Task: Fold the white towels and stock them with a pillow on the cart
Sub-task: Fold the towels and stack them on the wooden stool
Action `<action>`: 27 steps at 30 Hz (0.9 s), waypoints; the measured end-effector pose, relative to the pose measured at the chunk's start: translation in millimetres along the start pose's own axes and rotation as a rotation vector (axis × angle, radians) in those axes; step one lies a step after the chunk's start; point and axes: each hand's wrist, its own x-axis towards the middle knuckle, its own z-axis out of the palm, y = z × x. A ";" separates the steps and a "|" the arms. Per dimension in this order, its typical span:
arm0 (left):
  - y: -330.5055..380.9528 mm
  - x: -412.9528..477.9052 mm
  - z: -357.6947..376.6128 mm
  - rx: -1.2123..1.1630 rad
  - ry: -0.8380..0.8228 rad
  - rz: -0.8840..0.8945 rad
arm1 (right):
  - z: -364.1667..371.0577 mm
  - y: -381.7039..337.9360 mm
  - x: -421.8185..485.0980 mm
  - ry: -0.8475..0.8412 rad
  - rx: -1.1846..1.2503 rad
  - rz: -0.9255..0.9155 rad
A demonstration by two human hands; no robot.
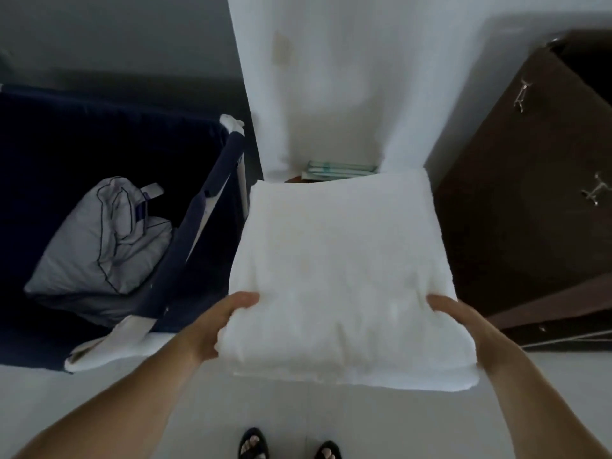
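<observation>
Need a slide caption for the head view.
Both hands, left hand and right hand, hold a folded white towel beside the navy cart holding a pillow.

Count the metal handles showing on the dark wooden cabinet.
2. One handle sits higher on the brown cabinet at the right; the other handle is lower, near the frame's right edge. More may lie outside the frame.

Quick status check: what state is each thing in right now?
Folded white towel: folded, held up at both sides.
Left hand: grips towel's left edge.
Right hand: grips towel's right edge.
Pillow: lying in the cart.
Cart: open-topped, holding pillow.
</observation>
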 end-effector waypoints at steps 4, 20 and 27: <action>5.1 7.4 14.1 -0.007 0.000 0.088 | 2.8 -9.0 9.7 -0.124 0.162 0.022; 27.9 15.9 6.0 -0.049 0.011 -0.050 | -20.3 -6.4 38.9 0.044 0.151 0.143; 28.8 33.2 15.1 -0.023 -0.002 0.022 | -2.7 -15.2 38.8 -0.106 0.093 0.073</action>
